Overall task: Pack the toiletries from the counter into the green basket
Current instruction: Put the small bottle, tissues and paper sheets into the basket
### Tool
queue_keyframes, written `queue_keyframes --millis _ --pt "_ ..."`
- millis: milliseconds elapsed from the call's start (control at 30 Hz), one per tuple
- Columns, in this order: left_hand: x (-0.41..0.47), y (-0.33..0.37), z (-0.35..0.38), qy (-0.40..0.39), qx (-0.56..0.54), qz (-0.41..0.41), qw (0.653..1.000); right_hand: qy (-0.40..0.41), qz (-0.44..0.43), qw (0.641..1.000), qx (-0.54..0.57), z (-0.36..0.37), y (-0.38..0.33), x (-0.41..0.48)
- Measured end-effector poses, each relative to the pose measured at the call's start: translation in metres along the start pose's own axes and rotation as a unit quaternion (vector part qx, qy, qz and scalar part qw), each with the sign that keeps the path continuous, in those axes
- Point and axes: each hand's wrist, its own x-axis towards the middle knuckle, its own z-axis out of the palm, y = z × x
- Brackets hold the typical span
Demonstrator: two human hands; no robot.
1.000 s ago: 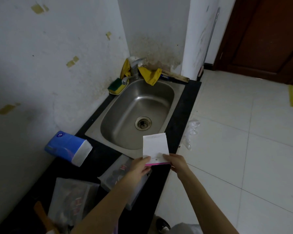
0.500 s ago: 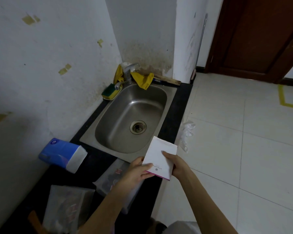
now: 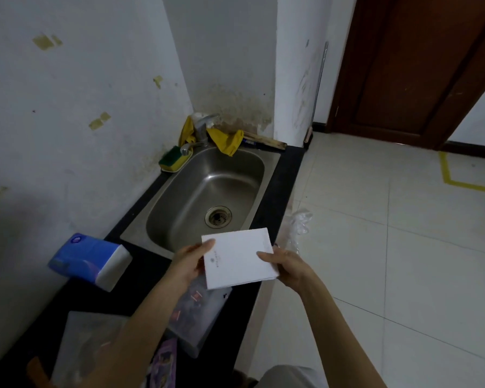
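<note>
In the head view, the white packet (image 3: pixel 238 260), upright a second ago, is now turned flat with its wide face up, above the near rim of the sink (image 3: pixel 202 191). The left hand (image 3: pixel 189 261) pinches its left edge, thumb on top; the right hand (image 3: pixel 287 266) pinches the right edge. I think it is ready for packing, but no green basket is in view. A blue tissue pack (image 3: pixel 90 260) waits on the worktop (image 3: pixel 280 197).

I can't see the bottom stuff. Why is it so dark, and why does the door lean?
Head view: light hits the white packet and floor tiles, but the black counter lies in shadow; the wide-angle lens tilts the door; the clear bags look dim, blurry.
</note>
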Motion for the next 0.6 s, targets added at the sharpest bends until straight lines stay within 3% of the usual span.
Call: queue_keyframes --millis 133,300,600 --pt "-0.012 -0.002 0.014 -0.011 -0.087 -0.003 0.996 0.006 -0.039 0.999 -0.024 0.005 0.0 -0.004" --pt "-0.03 -0.011 0.014 -0.045 -0.067 0.033 0.996 0.023 -0.064 0.997 -0.035 0.011 -0.002 -0.005" --pt "-0.065 -0.009 -0.031 0.008 -0.065 0.11 0.992 -0.053 -0.064 0.993 -0.087 0.057 -0.001 -0.004"
